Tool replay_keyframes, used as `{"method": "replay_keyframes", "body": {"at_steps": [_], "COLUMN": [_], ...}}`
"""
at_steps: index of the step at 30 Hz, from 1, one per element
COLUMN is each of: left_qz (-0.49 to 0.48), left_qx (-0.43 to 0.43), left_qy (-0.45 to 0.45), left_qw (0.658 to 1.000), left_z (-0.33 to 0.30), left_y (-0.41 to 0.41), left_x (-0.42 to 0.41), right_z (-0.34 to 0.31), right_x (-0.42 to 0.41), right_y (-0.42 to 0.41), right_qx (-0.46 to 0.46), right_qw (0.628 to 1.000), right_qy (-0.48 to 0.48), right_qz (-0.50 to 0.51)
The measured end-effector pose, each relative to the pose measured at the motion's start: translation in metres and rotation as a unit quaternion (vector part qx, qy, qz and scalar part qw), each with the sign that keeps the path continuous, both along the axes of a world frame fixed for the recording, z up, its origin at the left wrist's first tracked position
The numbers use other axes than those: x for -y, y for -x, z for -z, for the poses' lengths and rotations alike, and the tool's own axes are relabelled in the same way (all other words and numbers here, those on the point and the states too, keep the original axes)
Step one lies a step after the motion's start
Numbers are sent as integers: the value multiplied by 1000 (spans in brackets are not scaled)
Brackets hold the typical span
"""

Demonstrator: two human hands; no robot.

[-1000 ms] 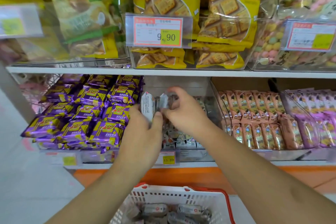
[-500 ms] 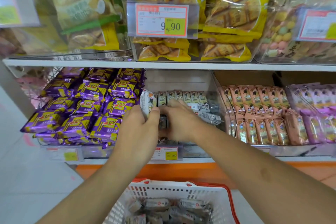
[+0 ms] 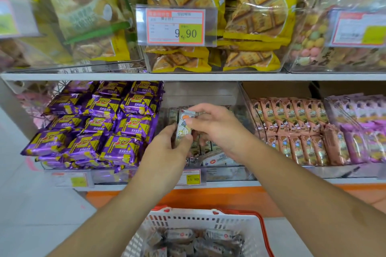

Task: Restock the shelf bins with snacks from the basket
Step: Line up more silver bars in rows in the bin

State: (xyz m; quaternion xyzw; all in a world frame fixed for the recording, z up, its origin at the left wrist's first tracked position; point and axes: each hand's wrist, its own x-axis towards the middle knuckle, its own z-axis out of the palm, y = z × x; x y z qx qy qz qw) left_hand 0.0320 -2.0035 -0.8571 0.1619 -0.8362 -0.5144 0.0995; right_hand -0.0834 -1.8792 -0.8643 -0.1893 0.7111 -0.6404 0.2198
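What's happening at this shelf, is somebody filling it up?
Yes. A person is restocking the middle clear bin on the lower shelf. Both hands are on one small white snack packet held upright over the bin: the left hand grips its lower part, the right hand pinches its top. Rows of similar packets already stand in the bin. Below, a white basket with a red rim holds more packets waiting to go up.
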Motion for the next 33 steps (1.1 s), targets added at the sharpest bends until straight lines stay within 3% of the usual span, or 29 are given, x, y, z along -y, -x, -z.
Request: {"method": "replay_keyframes", "body": {"at_steps": [2,5,10,15,21,22,24,25,27,29,30,33], "left_qz": [4,39,174,221,219,218,217,216,207,186,170,116], "left_qx": [26,23,88,109,126,126,120,118,108,89,75,31], "left_qy": [126,336,466,496,463,459,446,431,397,350,322,244], "left_qw": [992,941,863,832,849,852,860,868,888,914,928,962], "left_z": [0,0,13,29,32,32,30,29,26,24,23,23], "left_y": [-6,-24,-27,-20,-14,-13,-11,-11,-11,-11,-10,-4], "left_x": [-2,-6,4,16,14,14,12,11,8,6,6,6], "right_z": [3,11,25,33,-6,-13,-19,-18,-10,-4,-4,-16], "right_x": [5,16,54,67,12,1,-13,-18,-22,-25,-27,-37], "right_y": [8,24,25,24,23,18,3,-4,-11,-6,-2,3], "right_qx": [-1,-15,-123,-276,-244,-243,-251,-263,-318,-346,-339,-216], "right_qw": [999,993,966,893,897,877,789,746,703,704,728,866], "right_qy": [-14,-86,-226,-351,-354,-389,-517,-567,-599,-595,-575,-440], "right_qz": [44,78,-1,-59,-103,-142,-217,-229,-213,-175,-158,-104]}}
